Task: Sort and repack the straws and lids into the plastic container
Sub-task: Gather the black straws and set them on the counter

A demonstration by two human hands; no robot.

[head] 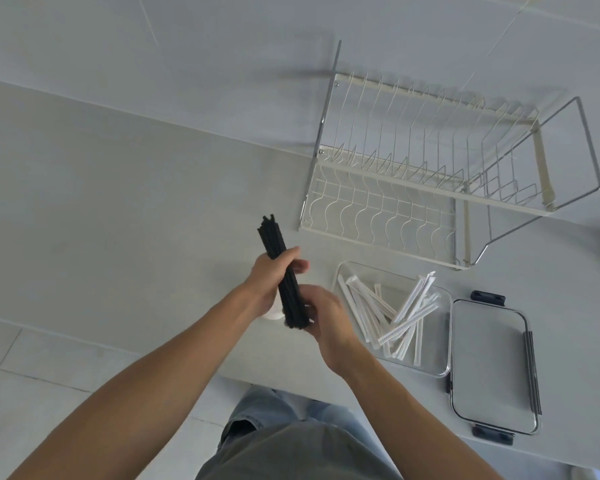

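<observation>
Currently, head view only:

L hand: left hand has fingers wrapped round upper-mid part of the black straw bundle; firm hold, bundle near upright above the counter.

R hand: right hand cups bundle's lower end, fingers curled at its base; looks like squaring the ends, judged only.

Container: clear plastic container sits on counter just right of the hands, lid off; wrapped white straws lie crisscross inside, some tips poking over the far rim.

Lid: container lid w/ dark clips lies flat beside container, right side.

Small white item: partly hidden under L hand; cannot tell what it is.

Rack: wire dish rack behind container, well apart from hands.

Risk 1: bundle is loose, no band seen; if L grip eases, straws fan out or drop off the counter edge.

Risk 2: white straws are unsorted and take floor space; black bundle may not seat flat, lid then won't close.

Risk 3: protruding tips could jam under lid.
</observation>
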